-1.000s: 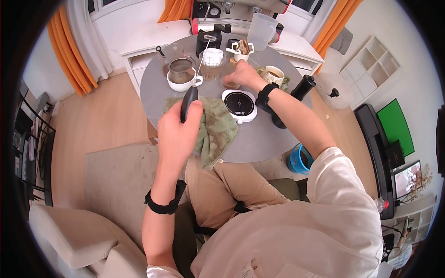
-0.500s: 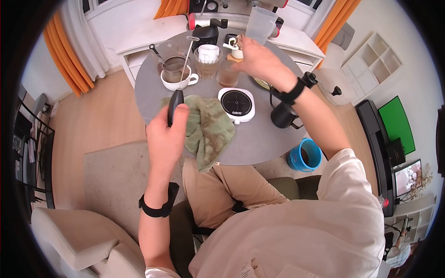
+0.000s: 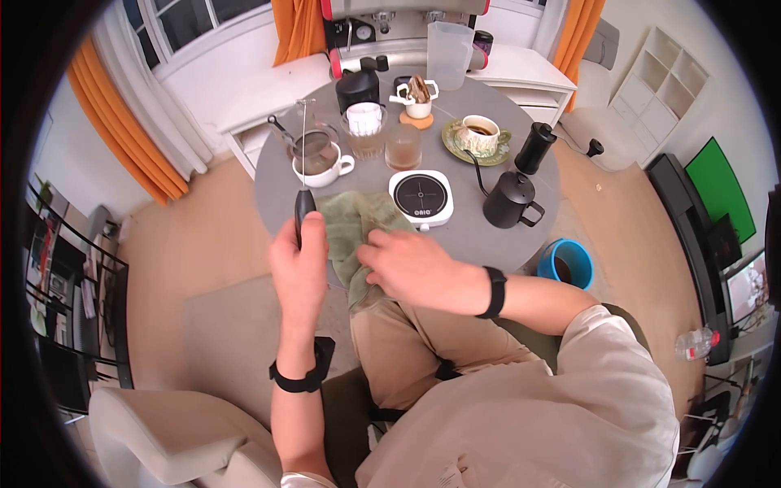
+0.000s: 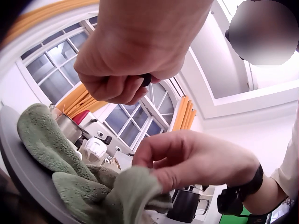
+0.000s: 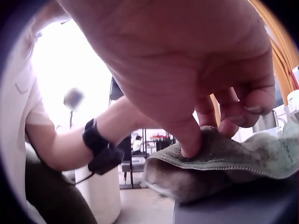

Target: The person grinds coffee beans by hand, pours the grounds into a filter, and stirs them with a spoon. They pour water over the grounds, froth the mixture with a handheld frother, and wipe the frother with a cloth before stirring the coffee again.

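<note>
My left hand [image 3: 297, 264] grips the black handle of a handheld milk frother [image 3: 304, 207], its thin metal shaft pointing up and away from me. At the table's near edge my right hand [image 3: 419, 268] pinches a green cloth [image 3: 346, 224] between thumb and fingers. Brown stains mark the cloth [image 5: 229, 151], and one side of it is lifted in the right wrist view. Beyond the frother stands a white cup [image 3: 321, 172] with a strainer [image 3: 313, 148] over it. Just right of the cloth lies a white scale with a round black top [image 3: 421, 195].
A glass of cloudy liquid [image 3: 403, 148] stands behind the scale. To the right are a coffee cup [image 3: 478, 138] on a green saucer, a black gooseneck kettle [image 3: 512, 202] and a black cylindrical grinder [image 3: 535, 148]. A blue bucket [image 3: 567, 264] sits below the table's right edge.
My right hand has come back from the small white pot at the far side of the table to the cloth and now pinches it. The left hand still holds the frother, now more upright.
</note>
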Motion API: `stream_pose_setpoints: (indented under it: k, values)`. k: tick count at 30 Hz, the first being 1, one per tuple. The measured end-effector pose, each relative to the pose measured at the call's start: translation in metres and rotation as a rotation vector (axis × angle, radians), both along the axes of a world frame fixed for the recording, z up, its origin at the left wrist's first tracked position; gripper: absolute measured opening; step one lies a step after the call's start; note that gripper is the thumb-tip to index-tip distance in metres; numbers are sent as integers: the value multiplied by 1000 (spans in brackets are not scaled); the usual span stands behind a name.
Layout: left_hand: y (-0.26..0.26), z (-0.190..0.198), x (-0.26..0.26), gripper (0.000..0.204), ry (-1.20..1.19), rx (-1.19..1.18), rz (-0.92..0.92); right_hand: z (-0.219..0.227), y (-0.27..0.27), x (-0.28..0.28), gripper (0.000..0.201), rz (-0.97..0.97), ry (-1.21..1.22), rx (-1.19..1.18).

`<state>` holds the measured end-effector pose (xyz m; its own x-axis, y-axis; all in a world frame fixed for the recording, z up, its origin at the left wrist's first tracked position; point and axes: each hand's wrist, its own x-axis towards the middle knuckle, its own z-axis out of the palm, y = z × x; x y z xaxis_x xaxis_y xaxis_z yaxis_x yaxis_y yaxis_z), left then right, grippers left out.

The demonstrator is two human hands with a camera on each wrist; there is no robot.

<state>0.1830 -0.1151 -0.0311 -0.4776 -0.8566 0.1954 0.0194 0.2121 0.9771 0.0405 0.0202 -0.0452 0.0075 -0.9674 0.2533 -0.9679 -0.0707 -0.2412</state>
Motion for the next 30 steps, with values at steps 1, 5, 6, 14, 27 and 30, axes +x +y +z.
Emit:
stream_pose_setpoints:
  k: [1, 5, 6, 14, 27, 30]
  values:
    - [3, 3, 1, 39, 5, 3, -9, 15, 0, -10, 26, 8, -67, 4]
    - [12, 20, 5, 35, 88, 82, -32, 82, -1, -53, 14, -49, -625, 56]
    - [14, 21, 4, 35, 110, 70, -44, 82, -9, -69, 14, -54, -839, -37]
    - [35, 8, -3, 34, -3, -114, -144, 80, 3, -73, 38, -204, -1996, 156]
    - [60, 37, 9, 39, 102, -53, -195, 116, 125, -63, 33, -487, -1964, 7]
    - [66, 41, 8, 33, 162, 41, -299, 94, 148, -76, 36, -632, -1881, 43]
